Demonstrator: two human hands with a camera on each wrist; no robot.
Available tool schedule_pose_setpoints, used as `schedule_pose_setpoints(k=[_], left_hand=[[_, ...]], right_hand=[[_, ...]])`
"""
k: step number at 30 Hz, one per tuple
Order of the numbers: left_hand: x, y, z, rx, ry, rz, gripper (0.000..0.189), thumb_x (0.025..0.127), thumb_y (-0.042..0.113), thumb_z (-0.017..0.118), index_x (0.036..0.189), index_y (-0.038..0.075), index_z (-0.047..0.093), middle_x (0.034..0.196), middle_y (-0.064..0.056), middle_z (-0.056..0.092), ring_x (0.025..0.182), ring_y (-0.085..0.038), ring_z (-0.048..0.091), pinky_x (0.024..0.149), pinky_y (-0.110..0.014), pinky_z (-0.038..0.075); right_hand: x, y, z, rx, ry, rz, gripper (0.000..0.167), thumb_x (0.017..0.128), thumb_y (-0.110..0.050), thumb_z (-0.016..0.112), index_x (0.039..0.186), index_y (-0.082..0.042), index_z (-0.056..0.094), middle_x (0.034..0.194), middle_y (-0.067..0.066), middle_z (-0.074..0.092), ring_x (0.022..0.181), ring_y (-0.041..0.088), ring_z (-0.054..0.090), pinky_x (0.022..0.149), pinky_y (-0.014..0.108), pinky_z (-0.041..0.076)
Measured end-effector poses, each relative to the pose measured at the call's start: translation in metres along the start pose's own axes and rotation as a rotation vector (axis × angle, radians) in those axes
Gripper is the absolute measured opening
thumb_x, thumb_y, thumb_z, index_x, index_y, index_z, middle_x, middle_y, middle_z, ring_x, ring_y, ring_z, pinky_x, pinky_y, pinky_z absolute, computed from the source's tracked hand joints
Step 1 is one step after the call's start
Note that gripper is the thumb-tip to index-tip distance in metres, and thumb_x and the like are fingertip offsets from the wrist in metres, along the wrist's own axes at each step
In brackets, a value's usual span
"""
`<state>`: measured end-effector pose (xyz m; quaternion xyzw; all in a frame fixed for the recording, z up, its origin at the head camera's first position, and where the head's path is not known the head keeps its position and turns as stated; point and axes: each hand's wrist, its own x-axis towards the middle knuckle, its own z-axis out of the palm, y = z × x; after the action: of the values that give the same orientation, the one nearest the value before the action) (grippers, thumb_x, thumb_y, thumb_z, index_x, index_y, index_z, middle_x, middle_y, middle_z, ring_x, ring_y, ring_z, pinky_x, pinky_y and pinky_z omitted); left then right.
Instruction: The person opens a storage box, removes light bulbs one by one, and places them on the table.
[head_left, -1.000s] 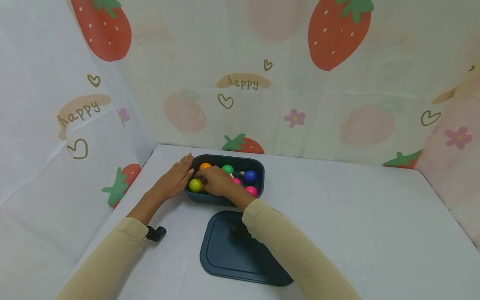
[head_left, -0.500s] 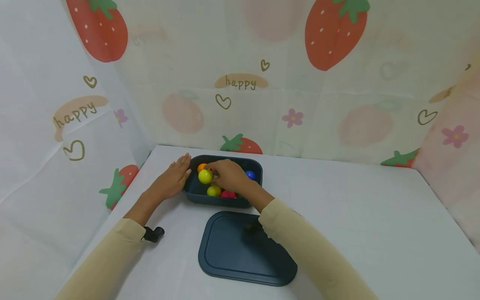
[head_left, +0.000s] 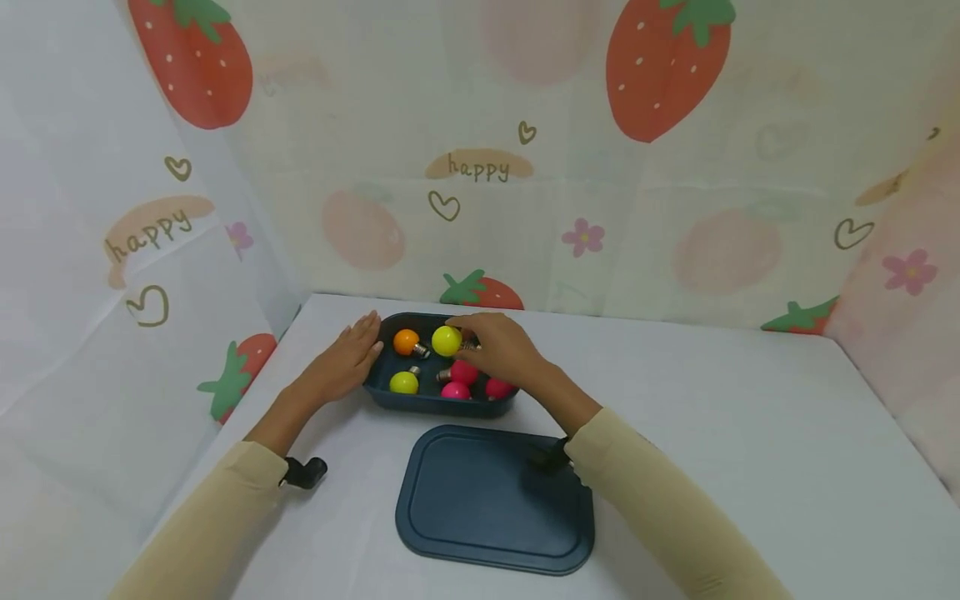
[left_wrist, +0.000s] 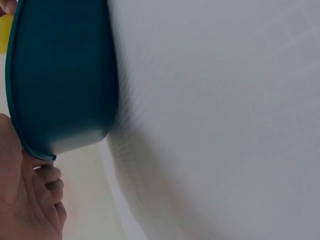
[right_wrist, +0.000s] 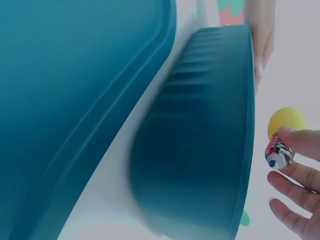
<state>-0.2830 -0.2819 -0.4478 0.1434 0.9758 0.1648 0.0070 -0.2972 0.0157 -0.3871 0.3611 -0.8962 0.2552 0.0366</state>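
Note:
My right hand [head_left: 504,348] pinches a yellow light bulb [head_left: 446,341] by its metal screw base, over the dark blue box [head_left: 442,406]. In the right wrist view the bulb [right_wrist: 287,122] shows above the rim, held between thumb and fingers. My left hand [head_left: 347,358] rests against the left end of the box, fingers straight. Inside lie an orange bulb [head_left: 407,342], a yellow-green bulb [head_left: 403,382] and several pink bulbs [head_left: 463,372]. The box's back right part is hidden behind my right hand.
A dark blue lid [head_left: 495,508] lies flat on the white table [head_left: 750,433], in front of the box. Behind the table hangs a strawberry-printed cloth [head_left: 660,200]. Black wrist cameras [head_left: 305,472] sit under both wrists.
My right hand has picked a yellow bulb up from the left part of the box and carried it rightward. The bulbs inside have shifted. The left hand stays at the box's end.

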Motion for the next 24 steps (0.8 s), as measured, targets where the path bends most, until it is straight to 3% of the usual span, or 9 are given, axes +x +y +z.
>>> schedule_pose_setpoints(k=[12, 24], left_hand=[[-0.003, 0.006, -0.002, 0.007, -0.010, 0.023, 0.061, 0.112, 0.027, 0.033, 0.158, -0.009, 0.014, 0.167, -0.023, 0.011, 0.155, -0.038, 0.009, 0.123, -0.055, 0.007], [-0.001, 0.007, 0.000, 0.017, -0.016, 0.013, 0.061, 0.112, 0.027, 0.033, 0.158, -0.008, 0.013, 0.168, -0.022, 0.008, 0.155, -0.037, 0.007, 0.124, -0.054, 0.006]], right_hand=[[-0.036, 0.009, -0.019, -0.050, 0.064, -0.004, 0.049, 0.089, -0.018, 0.081, 0.135, -0.007, 0.065, 0.119, 0.007, 0.072, 0.105, 0.026, 0.067, 0.093, 0.040, 0.055], [-0.063, 0.030, -0.035, -0.057, 0.157, 0.096, 0.049, 0.089, -0.020, 0.081, 0.134, -0.009, 0.066, 0.108, 0.006, 0.074, 0.097, 0.022, 0.066, 0.084, 0.040, 0.056]])
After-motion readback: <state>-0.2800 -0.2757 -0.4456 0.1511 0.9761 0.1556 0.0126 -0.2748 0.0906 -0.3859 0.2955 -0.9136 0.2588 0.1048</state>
